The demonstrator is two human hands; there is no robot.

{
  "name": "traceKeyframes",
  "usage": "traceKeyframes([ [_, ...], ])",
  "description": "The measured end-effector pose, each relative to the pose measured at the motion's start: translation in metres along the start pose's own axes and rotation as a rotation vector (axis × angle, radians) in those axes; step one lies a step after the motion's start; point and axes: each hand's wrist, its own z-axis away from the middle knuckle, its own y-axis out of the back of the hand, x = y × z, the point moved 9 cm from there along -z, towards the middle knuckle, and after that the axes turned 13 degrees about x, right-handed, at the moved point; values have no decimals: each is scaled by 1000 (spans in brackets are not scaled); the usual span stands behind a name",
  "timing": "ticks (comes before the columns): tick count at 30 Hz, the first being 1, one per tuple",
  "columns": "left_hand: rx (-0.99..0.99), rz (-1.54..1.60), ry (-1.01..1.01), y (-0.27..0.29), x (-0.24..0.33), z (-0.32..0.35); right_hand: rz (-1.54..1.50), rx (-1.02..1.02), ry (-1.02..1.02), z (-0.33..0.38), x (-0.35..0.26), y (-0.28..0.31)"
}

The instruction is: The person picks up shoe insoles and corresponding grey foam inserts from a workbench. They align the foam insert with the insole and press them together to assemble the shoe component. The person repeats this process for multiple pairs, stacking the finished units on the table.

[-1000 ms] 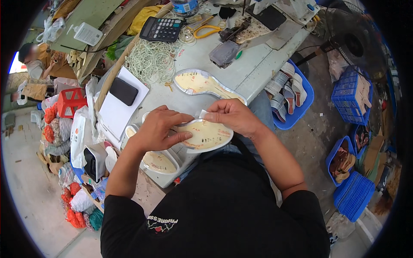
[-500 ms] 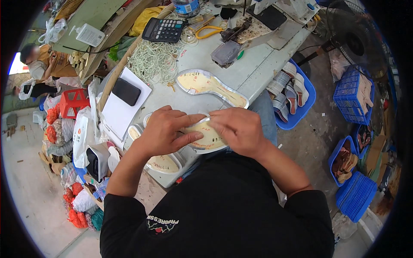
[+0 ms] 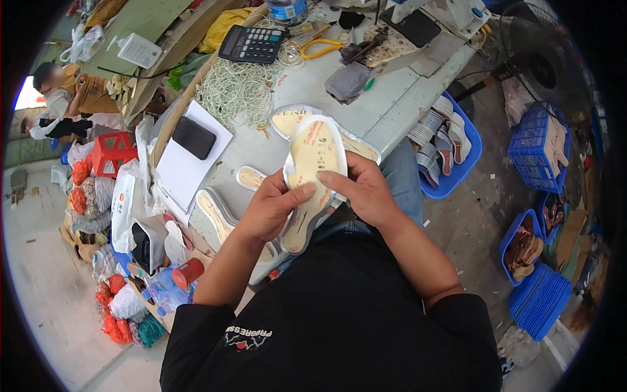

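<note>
So both hands are on one shoe insole [image 3: 312,171], a flat tan piece with a silvery-grey rim, held up off the surface [image 3: 392,108] right in front of the chest, toe end pointing away. The left hand [image 3: 271,210] is closed on its left edge about midway down, thumb laid across the tan face. The right hand [image 3: 367,191] is closed on the right edge at about the same height, thumb tip meeting the face too. So it's pinched from both sides around the waist, and the heel end pokes out below the left hand.

How it'll handle, my guess: very light, thin, a bit bendy, more like stiff card or foam board than anything rigid. It holds its shape fine with nothing supporting the toe, so not floppy. The tan face looks matte, probably grippy enough; I can't tell if the rim is slick. Edge pinches near the middle seem like the sensible hold, since grabbing only the tip would likely let it flex.

More insoles lie on the surface: one [image 3: 287,121] right behind the held one, another [image 3: 215,212] by the left wrist. There's also a black phone [image 3: 193,137] on a white pad and a calculator [image 3: 253,44] further back.
</note>
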Motion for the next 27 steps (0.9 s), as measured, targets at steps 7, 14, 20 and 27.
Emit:
traceKeyframes([
  [7, 32, 222, -2, -1, 7, 1, 177, -131, 5, 14, 0, 11],
  [14, 46, 285, -14, -9, 20, 7, 186, -160, 61, 24, -24, 2],
  [20, 93, -80, -321, -24, 52, 30, 539, -265, 482, 44, -89, -18],
  [27, 240, -923, -1067, -68, 86, 60, 1173, -87, 827, 53, -118, -53],
])
